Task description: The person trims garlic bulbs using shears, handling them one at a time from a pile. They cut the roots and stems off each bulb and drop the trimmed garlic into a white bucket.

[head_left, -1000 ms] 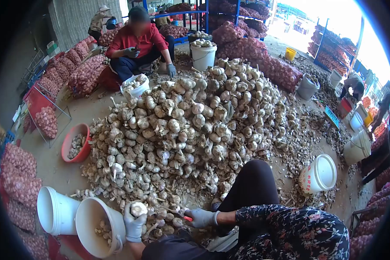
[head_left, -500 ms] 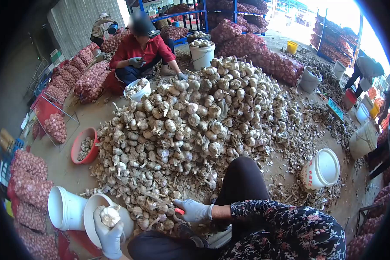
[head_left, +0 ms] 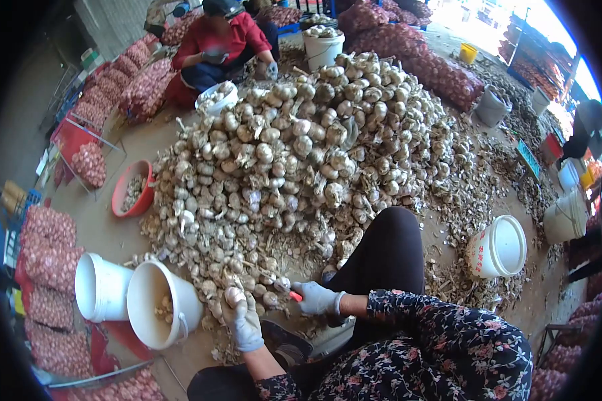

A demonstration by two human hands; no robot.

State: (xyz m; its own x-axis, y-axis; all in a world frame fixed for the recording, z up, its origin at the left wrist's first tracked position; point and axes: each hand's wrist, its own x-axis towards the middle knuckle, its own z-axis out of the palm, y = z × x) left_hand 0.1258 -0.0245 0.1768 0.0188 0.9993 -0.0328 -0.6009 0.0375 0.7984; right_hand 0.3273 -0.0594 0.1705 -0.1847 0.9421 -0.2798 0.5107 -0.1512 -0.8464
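Note:
My left hand (head_left: 243, 326), in a pale glove, closes around a garlic bulb (head_left: 234, 296) at the near edge of the pile. To its right, my gloved right hand (head_left: 318, 299) grips a knife by its red handle (head_left: 295, 296); the blade points left toward the bulb and is hard to make out. A large heap of garlic bulbs (head_left: 281, 167) with dry stems lies in front of my knees. Left of my left hand, a tilted white bucket (head_left: 188, 304) has some garlic at its bottom.
Another white bucket (head_left: 107, 291) touches the first. A red basin (head_left: 132, 189) with small garlic stands left of the heap, and a white bucket (head_left: 500, 247) stands right. Across the heap sits a person in a red shirt (head_left: 252, 33). Filled net sacks (head_left: 50, 267) line the left.
My left hand has moved from over the white bucket rightward to the heap's edge and holds a bulb there. My right hand, still with the knife, has shifted slightly up and right. The view has tilted down.

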